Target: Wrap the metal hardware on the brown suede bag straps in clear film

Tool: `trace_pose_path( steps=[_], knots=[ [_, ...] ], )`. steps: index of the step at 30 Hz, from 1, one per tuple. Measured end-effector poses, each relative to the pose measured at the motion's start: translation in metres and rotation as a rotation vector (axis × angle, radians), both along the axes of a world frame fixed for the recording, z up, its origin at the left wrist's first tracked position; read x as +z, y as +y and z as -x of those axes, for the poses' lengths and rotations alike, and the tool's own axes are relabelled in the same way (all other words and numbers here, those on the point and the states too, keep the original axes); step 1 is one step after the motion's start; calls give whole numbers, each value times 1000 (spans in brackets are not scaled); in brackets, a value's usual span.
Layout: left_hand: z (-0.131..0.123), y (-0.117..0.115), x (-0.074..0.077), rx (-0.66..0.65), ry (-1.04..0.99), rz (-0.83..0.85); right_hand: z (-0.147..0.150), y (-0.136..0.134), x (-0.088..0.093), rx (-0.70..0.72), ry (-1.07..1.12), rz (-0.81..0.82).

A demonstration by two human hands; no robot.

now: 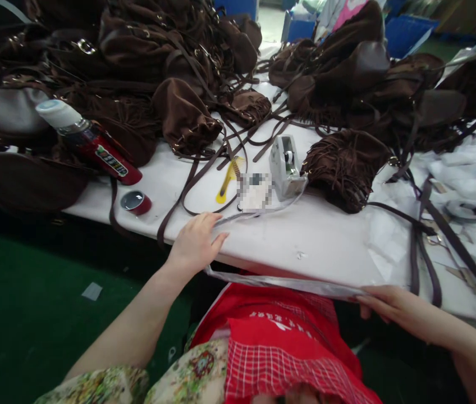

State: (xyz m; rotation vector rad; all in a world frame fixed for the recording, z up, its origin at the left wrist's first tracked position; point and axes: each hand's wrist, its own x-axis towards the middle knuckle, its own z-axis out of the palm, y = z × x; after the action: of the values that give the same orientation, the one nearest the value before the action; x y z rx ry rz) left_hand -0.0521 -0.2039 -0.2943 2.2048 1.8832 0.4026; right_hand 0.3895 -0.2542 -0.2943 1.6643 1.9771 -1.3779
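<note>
Head view showed both hands at the near edge of a white worktop (330, 233). Right fingers pinched one end of a clear plastic strip (280, 280), which ran across in front of the red apron (284, 328) to the left hand (196, 238). That hand lay over the edge, thumb apart from its fingers, plastic passing beside them; whether they gripped it could not be told. The right hand (385, 303) was out past the edge. Beyond the left hand lay a yellow comb (228, 180), with a tape dispenser (284, 168) to its right, near a fringed bag (345, 168). A red cup (136, 202) stood left, near a tilted bottle (95, 146) leaning by piled brown bags (183, 112).
</note>
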Motion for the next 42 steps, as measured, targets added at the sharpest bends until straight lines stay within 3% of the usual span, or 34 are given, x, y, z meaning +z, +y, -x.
trace_pose_path(
  steps=[3, 6, 10, 13, 18, 22, 24, 26, 28, 29, 31, 34, 38, 42],
  knots=[
    [-46, -8, 7, -277, -223, 103, 11, 13, 4, 86, 46, 106],
    [-102, -21, 4, -531, -303, 276, 36, 24, 9, 153, 76, 122],
    [-151, -28, -11, -673, -193, 468, 73, 34, 17, 248, 168, 4],
    [-151, -17, -18, -652, -75, 527, 69, 43, 19, 254, 97, -131],
    [-124, 2, -20, -586, -46, 488, 35, 59, 16, 172, -6, -148],
    [-134, 2, -23, -511, -125, 454, 51, 66, 4, 225, 54, -169],
    [-145, 1, -26, -499, -142, 453, 63, 67, -1, 231, 83, -274],
    [-152, 3, -29, -444, -94, 449, 67, 69, -4, 133, 24, -510],
    [-155, 5, -32, -362, -33, 412, 63, 70, -4, -115, -143, -775],
    [-155, 6, -34, -342, -18, 382, 60, 70, -4, -252, -233, -830],
    [-155, 5, -37, -364, -11, 327, 57, 71, -7, -427, -328, -720],
    [-159, 1, -40, -464, 3, 299, 62, 73, -21, -430, -266, -438],
    [-167, -4, -41, -550, -24, 271, 75, 73, -44, -403, -135, -526],
    [-169, 3, -45, -348, -109, 260, 82, 71, -49, -229, -9, -619]
  ],
)
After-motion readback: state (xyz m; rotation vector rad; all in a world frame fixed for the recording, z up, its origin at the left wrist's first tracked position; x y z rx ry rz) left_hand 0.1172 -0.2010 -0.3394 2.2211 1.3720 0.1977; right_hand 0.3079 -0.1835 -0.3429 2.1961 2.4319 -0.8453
